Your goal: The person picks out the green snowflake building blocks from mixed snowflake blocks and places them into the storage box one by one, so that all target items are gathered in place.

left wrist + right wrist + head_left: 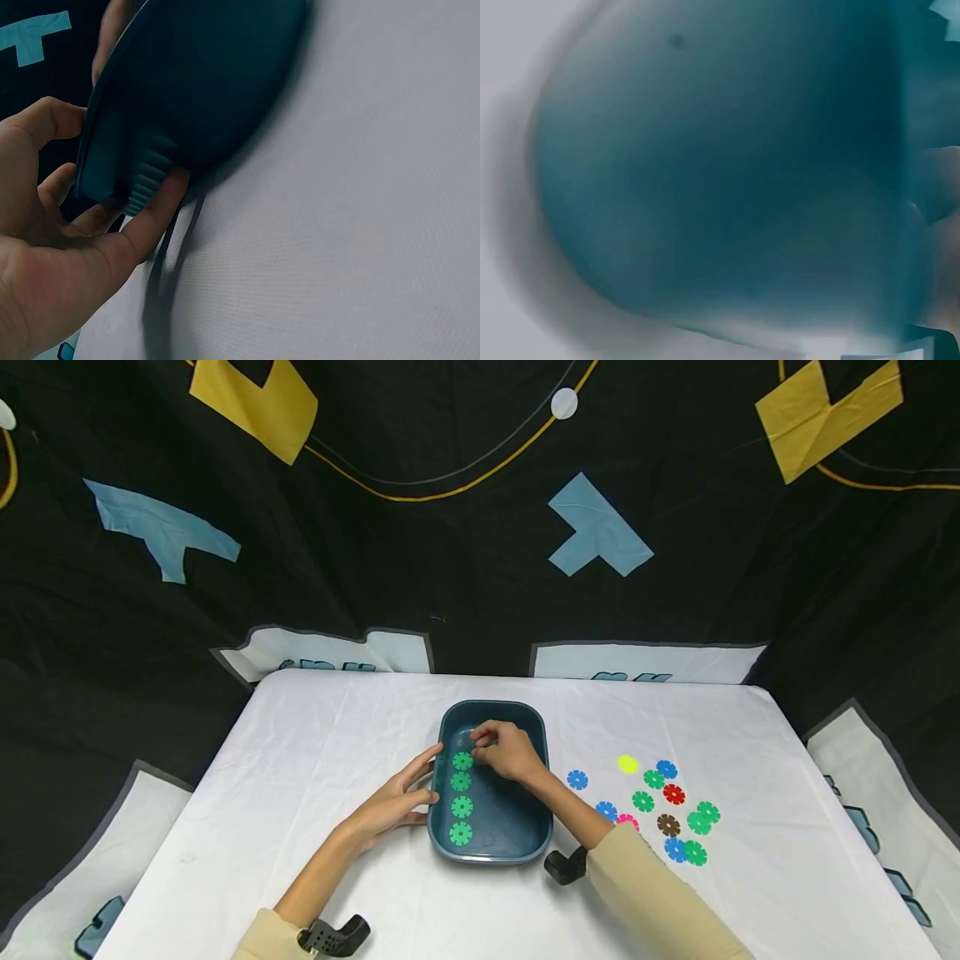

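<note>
Green discs [462,807], lower centre: likely lining up; next probably needs aligning. Left hand [392,804] fingers spread against tray [513,827]; right hand's [510,752] bent, grip unclear.

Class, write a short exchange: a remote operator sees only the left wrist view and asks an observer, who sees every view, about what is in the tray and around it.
Operator: I see the left hand touching the dark teal tray. What's inside?
Observer: Four green notched discs show, lined up along its left side.
Operator: Anything lying outside, to the right?
Observer: Yes, loose notched discs in several colours on the white tablecloth.
</note>
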Tool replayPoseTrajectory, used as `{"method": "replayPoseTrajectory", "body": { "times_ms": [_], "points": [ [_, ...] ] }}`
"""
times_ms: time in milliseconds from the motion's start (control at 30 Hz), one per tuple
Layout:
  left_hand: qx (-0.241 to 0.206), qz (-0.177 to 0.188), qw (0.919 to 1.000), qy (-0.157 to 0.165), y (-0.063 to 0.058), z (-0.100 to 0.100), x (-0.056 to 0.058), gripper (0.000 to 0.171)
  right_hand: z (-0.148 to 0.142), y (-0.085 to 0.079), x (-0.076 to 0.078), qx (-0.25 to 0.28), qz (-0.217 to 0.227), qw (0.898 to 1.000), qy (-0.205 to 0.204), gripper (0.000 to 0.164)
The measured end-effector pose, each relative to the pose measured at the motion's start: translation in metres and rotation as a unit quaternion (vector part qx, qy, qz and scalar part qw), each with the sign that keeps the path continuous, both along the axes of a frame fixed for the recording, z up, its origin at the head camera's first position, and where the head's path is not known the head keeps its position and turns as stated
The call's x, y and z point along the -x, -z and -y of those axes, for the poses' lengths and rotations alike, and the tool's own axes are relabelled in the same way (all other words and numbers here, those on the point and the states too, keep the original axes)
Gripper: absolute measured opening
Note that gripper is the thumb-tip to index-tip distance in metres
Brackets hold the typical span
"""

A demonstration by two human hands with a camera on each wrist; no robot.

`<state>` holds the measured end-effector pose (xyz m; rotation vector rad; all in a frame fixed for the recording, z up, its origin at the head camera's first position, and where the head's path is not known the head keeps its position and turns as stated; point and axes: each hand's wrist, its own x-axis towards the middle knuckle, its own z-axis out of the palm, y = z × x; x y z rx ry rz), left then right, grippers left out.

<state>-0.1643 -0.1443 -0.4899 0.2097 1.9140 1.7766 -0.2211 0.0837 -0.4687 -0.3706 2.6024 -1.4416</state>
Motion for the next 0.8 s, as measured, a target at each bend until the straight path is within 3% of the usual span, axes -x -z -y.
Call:
{"method": "replayPoseTrajectory", "body": {
  "times_ms": [133,367,567,800],
  "points": [
    [0.006,-0.001,1.0,-0.005,0.001,-0.001,0.001,0.079,-0.02,-0.022,-0.007,0.054,0.012,0.998,-0.003,0.022],
    [0.008,-0.002,0.9999,-0.014,0.001,-0.002,0.0,0.08,-0.075,-0.048,-0.023,0.034,-0.027,0.998,0.047,0.02],
    [0.007,0.001,0.9999,-0.009,0.001,-0.004,0.0,0.08,-0.147,-0.043,-0.049,0.037,-0.027,0.994,0.104,0.024],
    [0.01,0.002,0.9998,-0.014,0.0,-0.003,-0.001,0.08,-0.219,-0.027,-0.094,-0.032,-0.016,0.986,0.163,0.035]
  ]
}}
